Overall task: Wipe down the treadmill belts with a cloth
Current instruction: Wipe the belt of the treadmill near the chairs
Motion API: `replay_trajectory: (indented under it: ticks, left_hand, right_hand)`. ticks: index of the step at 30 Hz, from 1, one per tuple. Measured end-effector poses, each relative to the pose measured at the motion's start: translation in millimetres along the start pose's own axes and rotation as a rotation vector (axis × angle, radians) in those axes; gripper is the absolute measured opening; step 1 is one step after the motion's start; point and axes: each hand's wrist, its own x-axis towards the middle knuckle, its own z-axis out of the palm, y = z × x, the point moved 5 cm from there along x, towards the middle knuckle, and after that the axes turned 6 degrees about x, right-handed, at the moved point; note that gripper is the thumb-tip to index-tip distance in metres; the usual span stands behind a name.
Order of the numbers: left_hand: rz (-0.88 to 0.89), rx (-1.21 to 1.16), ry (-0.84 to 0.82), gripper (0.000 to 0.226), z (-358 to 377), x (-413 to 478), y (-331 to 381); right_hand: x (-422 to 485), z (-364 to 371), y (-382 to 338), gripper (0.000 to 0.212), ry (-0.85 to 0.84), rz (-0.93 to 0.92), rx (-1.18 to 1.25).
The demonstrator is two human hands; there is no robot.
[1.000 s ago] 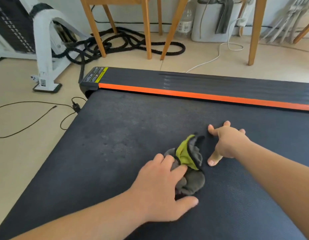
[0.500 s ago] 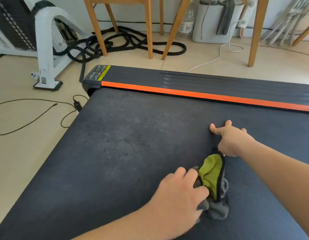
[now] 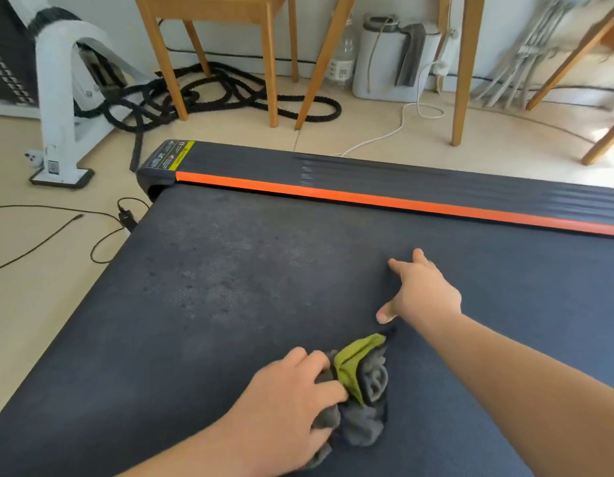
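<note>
a left hand [image 3: 285, 404] lies over a crumpled grey cloth with a lime-green patch [image 3: 366, 383], its fingers curled onto the bunched fabric and its thumb tucked against the near fold, so it grips the cloth and holds it down. the cloth sits on the dark, finely textured treadmill belt [image 3: 230, 339], in the near middle of the view, with most of its bulk sticking out to the right of the fingers.

just beyond the cloth, and apart from it, the right hand [image 3: 424, 294] rests on the belt with its fingers spread and fairly straight. it holds nothing, and the fingertips and thumb touch the surface. both forearms come in from the lower edge.

pale, dusty patches with small dark specks [image 3: 223, 287] mark the belt to the left of the right hand. along the far edge of the belt runs a bright orange strip [image 3: 367, 197], and behind it a dark ribbed side rail [image 3: 419, 175] with a yellow and black warning label [image 3: 176, 156] at its left end.

on the pale floor beyond lie a thick black braided rope in loose coils [image 3: 212, 94], light wooden furniture legs [image 3: 269, 63], a white curved machine frame [image 3: 56, 98], a thin black cable [image 3: 40, 235], a white cord [image 3: 384, 136], and a white bin-like appliance with a grey towel draped on it [image 3: 381, 63].
</note>
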Motion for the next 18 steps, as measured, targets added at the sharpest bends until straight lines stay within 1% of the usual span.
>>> replay_trajectory:
  ticks: [1, 2, 3, 4, 5, 6, 7, 8, 9, 10, 11, 12, 14, 16, 18]
  left_hand:
    - [0.010, 0.070, 0.022, 0.025, -2.3, 1.2, -14.2]
    - [-0.049, 0.141, 0.063, 0.022, -7.2, 3.9, -34.7]
    - [-0.171, 0.170, 0.088, 0.020, -14.5, 6.1, -58.2]
    - [-0.345, 0.174, 0.105, 0.021, -22.6, 5.9, -80.1]
    - [-0.532, 0.165, 0.104, 0.026, -24.5, 2.5, -96.8]
    - [-0.680, 0.158, 0.124, 0.032, -26.2, -1.0, -103.0]
    - [-0.733, 0.186, 0.151, 0.038, -25.1, -2.9, -97.8]
    - [-0.714, 0.210, 0.154, 0.042, -23.3, -2.0, -83.4]
    - [-0.649, 0.197, 0.144, 0.047, -20.1, 0.8, -64.1]
    - [-0.558, 0.154, 0.125, 0.050, -16.0, 5.1, -45.1]
    - [-0.456, 0.100, 0.110, 0.052, -12.0, 9.6, -29.2]
    - [-0.369, 0.059, 0.066, 0.051, -9.6, 15.2, -18.9]
    - [-0.266, 0.052, 0.021, 0.041, -10.6, 35.3, -17.9]
    - [-0.235, 0.104, 0.006, 0.029, -10.9, 60.1, -27.9]
    - [-0.268, 0.139, 0.044, 0.024, -11.2, 95.2, -42.9]
  right_hand:
    - [-15.1, 4.0, 2.4, 0.087, 0.076, -0.055, -0.005]
    - [-31.2, 9.4, 3.6, 0.065, 0.118, -0.117, -0.037]
    - [-46.2, 15.5, 5.5, 0.047, 0.114, -0.168, -0.088]
    - [-59.8, 19.8, 7.9, 0.038, 0.078, -0.205, -0.136]
    - [-69.2, 20.8, 11.6, 0.037, 0.025, -0.222, -0.167]
    - [-74.3, 16.8, 16.3, 0.043, -0.019, -0.220, -0.175]
    - [-74.8, 10.6, 22.3, 0.054, -0.047, -0.204, -0.171]
    - [-72.9, 3.5, 29.4, 0.068, -0.064, -0.184, -0.163]
    - [-69.0, -1.4, 37.2, 0.083, -0.083, -0.161, -0.160]
    - [-65.0, -3.7, 45.5, 0.094, -0.105, -0.133, -0.157]
    - [-61.7, -3.1, 52.6, 0.101, -0.134, -0.099, -0.146]
    - [-58.6, -1.1, 57.7, 0.104, -0.160, -0.066, -0.128]
    - [-50.8, 4.7, 63.1, 0.105, -0.174, -0.043, -0.118]
    - [-44.8, 9.6, 65.7, 0.106, -0.176, -0.049, -0.127]
    - [-41.4, 12.3, 69.1, 0.107, -0.195, -0.039, -0.113]
